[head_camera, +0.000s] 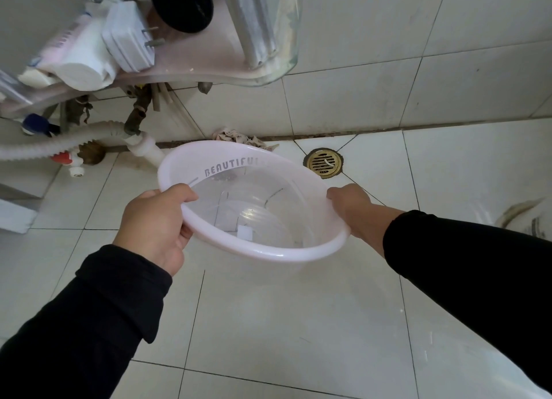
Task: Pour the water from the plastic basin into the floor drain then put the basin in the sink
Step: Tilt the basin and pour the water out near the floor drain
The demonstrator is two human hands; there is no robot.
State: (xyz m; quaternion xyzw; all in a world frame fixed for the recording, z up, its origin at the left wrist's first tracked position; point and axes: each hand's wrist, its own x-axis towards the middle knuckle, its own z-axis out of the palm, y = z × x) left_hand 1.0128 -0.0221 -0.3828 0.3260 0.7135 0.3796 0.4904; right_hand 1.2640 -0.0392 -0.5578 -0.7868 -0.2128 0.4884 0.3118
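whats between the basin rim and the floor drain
Only bare white floor tile, seen in the head view; the basin rim's far right edge sits just short of the floor drain.

The basin point(254, 201) carries the one readable text: "BEAUTIFUL" in grey capitals, printed on the inside of its far wall just under the rim, the last letter partly washed out. Pink lettering on a white pack point(70, 46) on the shelf is too blurred to read.

One translucent pink plastic basin point(254, 207), two hands on it, a left hand point(155, 222) and a right hand point(352, 209); one round brass floor drain point(323, 162); one crumpled beige rag point(239, 138); one white corrugated hose point(59, 143); one glass shelf point(209, 69)
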